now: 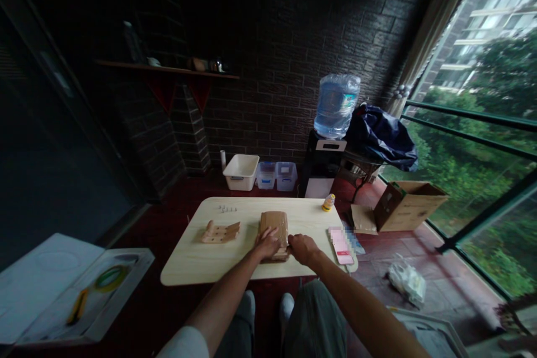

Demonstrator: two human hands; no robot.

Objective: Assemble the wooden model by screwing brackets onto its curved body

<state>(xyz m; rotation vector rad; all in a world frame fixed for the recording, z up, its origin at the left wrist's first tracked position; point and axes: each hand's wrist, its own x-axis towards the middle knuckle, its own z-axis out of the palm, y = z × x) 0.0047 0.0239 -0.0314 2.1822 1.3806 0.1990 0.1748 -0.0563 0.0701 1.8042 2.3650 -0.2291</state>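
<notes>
Evidently to brace it, I had the left hand (268, 243), fingers spread, on the cardboard package (273, 219) atop the desk (193, 266); the right hand (304, 248) curled beside its edge, any pinch indiscernible.

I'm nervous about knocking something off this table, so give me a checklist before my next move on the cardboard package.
1. Cardboard package fully on the table: ok.
2. Left hand resting on the package: ok.
3. Right hand's grip at the package's right side: cannot tell, fingertips unclear.
4. Small metal pieces apart from the package: ok, toward the far left corner.
5. Phone well in from the edge: not ok, near the right edge.
</notes>
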